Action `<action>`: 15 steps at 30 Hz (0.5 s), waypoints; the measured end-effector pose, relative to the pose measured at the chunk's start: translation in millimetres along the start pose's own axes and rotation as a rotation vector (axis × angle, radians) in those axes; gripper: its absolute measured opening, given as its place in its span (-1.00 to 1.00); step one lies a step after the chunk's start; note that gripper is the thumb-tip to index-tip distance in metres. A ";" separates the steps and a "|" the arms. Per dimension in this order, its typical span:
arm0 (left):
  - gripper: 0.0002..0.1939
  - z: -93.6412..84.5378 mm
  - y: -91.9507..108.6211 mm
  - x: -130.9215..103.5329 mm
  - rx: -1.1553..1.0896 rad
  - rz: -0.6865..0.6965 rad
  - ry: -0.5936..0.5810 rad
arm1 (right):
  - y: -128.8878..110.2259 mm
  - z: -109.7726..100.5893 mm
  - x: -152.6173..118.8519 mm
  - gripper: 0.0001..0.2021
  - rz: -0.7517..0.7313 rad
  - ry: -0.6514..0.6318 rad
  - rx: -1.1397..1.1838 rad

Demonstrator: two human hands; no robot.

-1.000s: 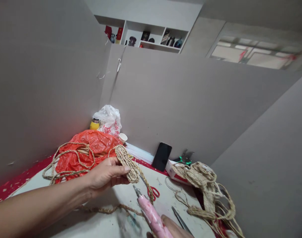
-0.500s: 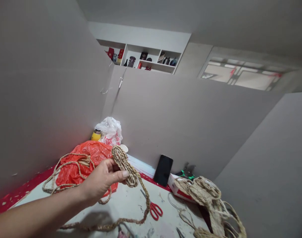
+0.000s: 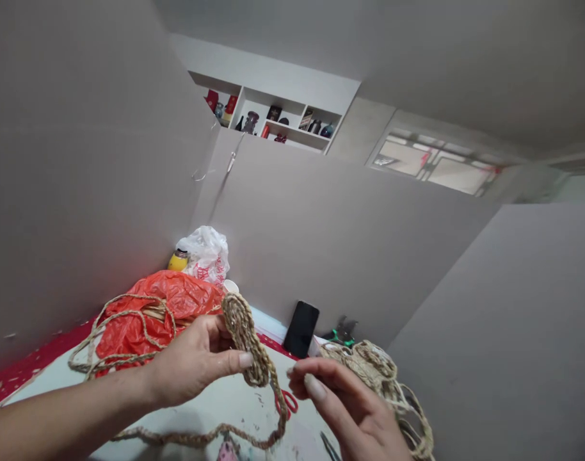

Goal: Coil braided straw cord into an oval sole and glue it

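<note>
My left hand (image 3: 196, 355) grips a flat oval coil of braided straw rope (image 3: 244, 336), thumb on its near face and fingers behind. From the coil's lower end the same rope hangs down, then runs left across the table under my left forearm. My right hand (image 3: 347, 403) is just right of the coil, apart from it, with thumb and fingers slightly parted and nothing between them. Behind the hanging rope, red-handled scissors (image 3: 287, 404) lie partly hidden. More loops of braided rope (image 3: 100, 326) lie over a red plastic bag (image 3: 187, 298) at the left.
A dark phone (image 3: 301, 328) leans against the back wall. Bundles of straw braid (image 3: 374, 368) lie at the right, near green-handled pliers (image 3: 343, 331). A white plastic bag (image 3: 206, 253) and a yellow jar (image 3: 178, 260) stand in the back left corner of the white tabletop (image 3: 177, 419).
My right hand has come into view from the lower right, close to the coil. My left hand keeps hold of the coil. The whole view has tilted and shifted slightly.
</note>
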State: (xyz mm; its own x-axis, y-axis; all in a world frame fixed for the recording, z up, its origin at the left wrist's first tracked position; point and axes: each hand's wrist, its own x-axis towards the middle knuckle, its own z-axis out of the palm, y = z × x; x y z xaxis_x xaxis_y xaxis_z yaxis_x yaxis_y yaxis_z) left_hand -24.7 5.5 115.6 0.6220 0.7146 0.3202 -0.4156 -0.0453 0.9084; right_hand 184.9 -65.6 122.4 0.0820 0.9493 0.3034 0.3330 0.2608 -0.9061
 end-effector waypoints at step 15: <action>-0.80 0.8 -3.8 1.4 0.039 -0.090 -0.022 | 3.6 31.4 10.2 -0.71 0.163 -0.117 0.385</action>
State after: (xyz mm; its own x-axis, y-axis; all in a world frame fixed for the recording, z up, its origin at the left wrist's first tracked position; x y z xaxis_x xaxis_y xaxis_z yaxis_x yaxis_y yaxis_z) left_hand -21.7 6.2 112.8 0.6700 0.7017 0.2423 -0.3319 -0.0089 0.9433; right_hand 157.5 -49.5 113.0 -0.0102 0.9913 0.1316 -0.0520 0.1309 -0.9900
